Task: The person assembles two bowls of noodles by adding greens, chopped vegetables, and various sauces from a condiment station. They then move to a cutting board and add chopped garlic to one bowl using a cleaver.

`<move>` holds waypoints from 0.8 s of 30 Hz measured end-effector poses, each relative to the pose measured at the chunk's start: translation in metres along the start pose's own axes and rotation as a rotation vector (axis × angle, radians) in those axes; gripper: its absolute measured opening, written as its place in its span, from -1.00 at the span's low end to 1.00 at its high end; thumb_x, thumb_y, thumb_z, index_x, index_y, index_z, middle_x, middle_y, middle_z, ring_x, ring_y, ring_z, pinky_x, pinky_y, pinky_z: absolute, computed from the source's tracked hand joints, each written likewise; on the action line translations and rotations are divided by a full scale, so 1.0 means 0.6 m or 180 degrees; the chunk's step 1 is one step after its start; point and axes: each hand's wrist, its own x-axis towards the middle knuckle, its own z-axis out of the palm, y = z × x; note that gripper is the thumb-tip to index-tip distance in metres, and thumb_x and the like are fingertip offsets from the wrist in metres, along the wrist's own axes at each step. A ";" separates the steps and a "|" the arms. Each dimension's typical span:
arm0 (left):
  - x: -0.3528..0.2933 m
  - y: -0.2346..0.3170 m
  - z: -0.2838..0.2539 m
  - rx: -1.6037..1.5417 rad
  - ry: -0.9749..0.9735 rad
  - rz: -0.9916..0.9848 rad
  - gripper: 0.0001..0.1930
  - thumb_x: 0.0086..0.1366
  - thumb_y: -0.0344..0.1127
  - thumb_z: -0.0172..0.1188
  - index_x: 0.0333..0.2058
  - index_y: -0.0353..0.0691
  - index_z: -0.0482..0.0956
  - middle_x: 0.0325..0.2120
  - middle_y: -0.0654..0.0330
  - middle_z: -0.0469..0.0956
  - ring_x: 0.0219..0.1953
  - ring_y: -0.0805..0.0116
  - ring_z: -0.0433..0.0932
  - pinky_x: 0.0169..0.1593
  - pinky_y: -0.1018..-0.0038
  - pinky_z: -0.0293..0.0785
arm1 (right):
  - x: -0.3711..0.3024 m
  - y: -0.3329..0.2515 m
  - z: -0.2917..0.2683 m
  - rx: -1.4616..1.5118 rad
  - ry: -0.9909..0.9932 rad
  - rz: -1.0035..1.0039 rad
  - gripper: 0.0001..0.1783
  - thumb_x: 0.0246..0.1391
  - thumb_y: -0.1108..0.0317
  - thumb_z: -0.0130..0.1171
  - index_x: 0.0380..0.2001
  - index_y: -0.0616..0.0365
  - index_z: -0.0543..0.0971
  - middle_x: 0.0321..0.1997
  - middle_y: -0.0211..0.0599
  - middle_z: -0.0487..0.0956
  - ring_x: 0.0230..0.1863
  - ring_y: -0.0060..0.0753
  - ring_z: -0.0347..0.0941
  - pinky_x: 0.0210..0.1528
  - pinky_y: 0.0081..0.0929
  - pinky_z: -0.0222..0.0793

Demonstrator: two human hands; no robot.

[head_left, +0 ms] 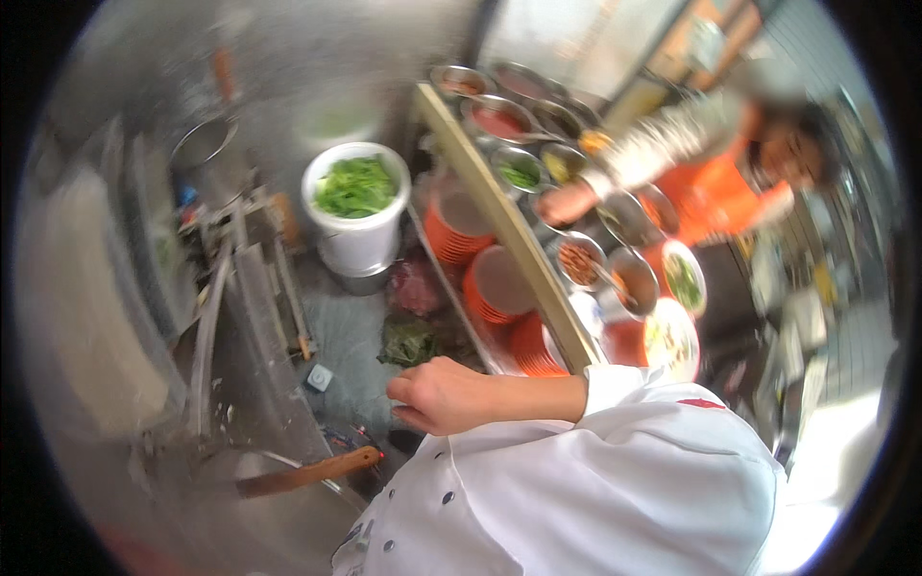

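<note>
My right hand [437, 396] reaches across in front of my white jacket, its fingers curled in. Nothing shows sticking out of it, though its palm side is hidden. Just beyond it lies a dark green leafy clump [407, 342] on the metal counter [348, 331]. A small pale square object [319, 377] is to its left. Nearer me, a wooden handle [327, 470] slants over a blurred pan-like shape, apart from the hand. My left hand is out of view.
A white bucket [370, 230] of green leaves stands on the counter. Orange bowl stacks [499, 280] sit under a shelf edge [509, 221]. Metal containers, one with a red sauce [499, 120], line the shelf. A co-worker's hand [567, 204] reaches over them. Long blurred utensils lie left.
</note>
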 end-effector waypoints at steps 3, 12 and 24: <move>0.008 0.044 0.089 -0.0237 -0.1635 -0.0375 -0.71 0.12 -0.41 0.02 -0.15 -0.36 0.44 -0.42 0.15 0.45 -0.38 0.39 0.45 -0.32 0.51 0.39 | -0.120 0.024 -0.012 0.0468 0.0315 0.0555 -0.84 -0.12 0.38 0.07 -0.55 0.29 0.40 -0.59 0.03 0.46 -0.50 0.09 0.41 -0.40 -0.12 0.33; -0.058 0.309 0.405 -0.1016 -0.5604 -0.0027 -0.71 0.18 -0.45 0.05 -0.10 -0.35 0.46 -0.41 0.20 0.50 -0.39 0.44 0.46 -0.29 0.60 0.37 | -0.664 0.082 -0.057 0.3741 0.1807 0.3095 -0.80 0.06 0.39 0.03 -0.37 0.33 0.53 -0.46 -0.21 0.58 -0.51 -0.50 0.51 -0.46 -0.59 0.43; -0.282 0.466 0.592 -0.1346 -0.6327 -0.0974 -0.71 0.11 -0.51 0.04 -0.14 -0.36 0.45 -0.47 0.23 0.47 -0.51 0.55 0.42 -0.42 0.65 0.35 | -0.855 0.301 0.042 0.4394 0.4988 0.2259 -0.54 0.03 0.32 0.02 0.02 0.24 0.33 -0.12 -0.21 0.50 -0.20 -0.36 0.49 -0.25 -0.39 0.48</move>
